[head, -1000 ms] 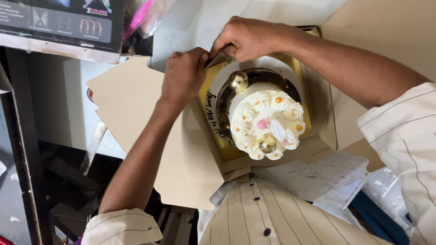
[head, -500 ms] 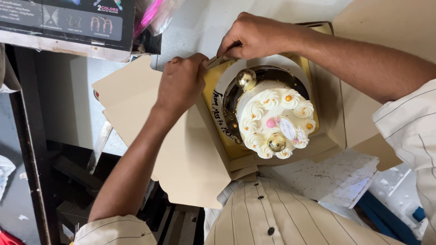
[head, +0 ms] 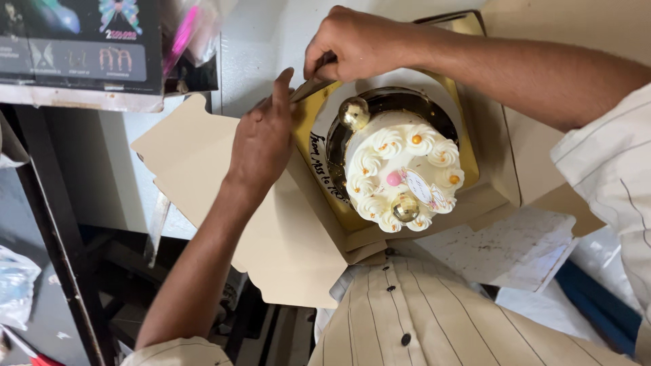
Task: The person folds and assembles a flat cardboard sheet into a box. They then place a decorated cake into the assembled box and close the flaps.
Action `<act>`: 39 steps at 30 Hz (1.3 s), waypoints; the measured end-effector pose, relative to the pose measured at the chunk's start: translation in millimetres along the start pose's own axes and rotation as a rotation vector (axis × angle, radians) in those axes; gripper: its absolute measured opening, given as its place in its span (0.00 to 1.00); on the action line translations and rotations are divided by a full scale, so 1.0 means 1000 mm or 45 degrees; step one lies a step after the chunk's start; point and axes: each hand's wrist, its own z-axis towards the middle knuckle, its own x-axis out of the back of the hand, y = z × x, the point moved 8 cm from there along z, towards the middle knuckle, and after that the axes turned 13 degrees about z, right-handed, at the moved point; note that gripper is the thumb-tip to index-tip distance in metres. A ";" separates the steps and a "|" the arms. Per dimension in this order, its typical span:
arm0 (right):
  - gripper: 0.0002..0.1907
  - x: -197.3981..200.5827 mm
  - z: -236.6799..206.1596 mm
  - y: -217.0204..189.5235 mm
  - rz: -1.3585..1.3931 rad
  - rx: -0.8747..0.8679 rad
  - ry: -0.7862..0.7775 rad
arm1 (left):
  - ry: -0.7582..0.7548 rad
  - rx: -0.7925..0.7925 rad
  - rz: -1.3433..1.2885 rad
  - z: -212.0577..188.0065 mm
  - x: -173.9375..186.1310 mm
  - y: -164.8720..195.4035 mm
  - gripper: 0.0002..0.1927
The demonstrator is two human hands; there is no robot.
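Note:
A round white cake (head: 401,169) with cream swirls and two gold balls sits on a gold board (head: 313,146) inside an open tan cardboard box (head: 271,237). My left hand (head: 261,142) presses on the box's left wall, index finger raised along the far left corner. My right hand (head: 356,42) is closed on the far corner flap of the box, just above the cake. Dark writing runs along the board's left edge.
A dark printed poster (head: 81,47) hangs at top left above a black metal frame (head: 54,224). A white speckled sheet (head: 508,247) lies right of the box. My striped shirt (head: 420,318) fills the bottom.
Both hands stayed at the box's far left corner. My left index finger has lifted up along the corner, and the view has shifted slightly.

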 end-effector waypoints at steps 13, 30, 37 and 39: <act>0.08 -0.008 0.001 -0.015 -0.082 -0.045 0.049 | 0.015 -0.077 0.121 0.013 -0.027 0.006 0.44; 0.09 0.059 -0.491 -0.012 -0.070 -0.044 1.794 | 0.725 1.070 -0.390 -0.310 0.059 -0.064 0.32; 0.31 -0.022 -0.604 0.076 0.358 -0.792 2.119 | 0.140 1.381 -0.820 -0.381 -0.065 -0.099 0.38; 0.26 -0.025 -0.595 0.068 0.550 -0.640 2.061 | 0.168 1.387 -0.801 -0.388 -0.055 -0.104 0.37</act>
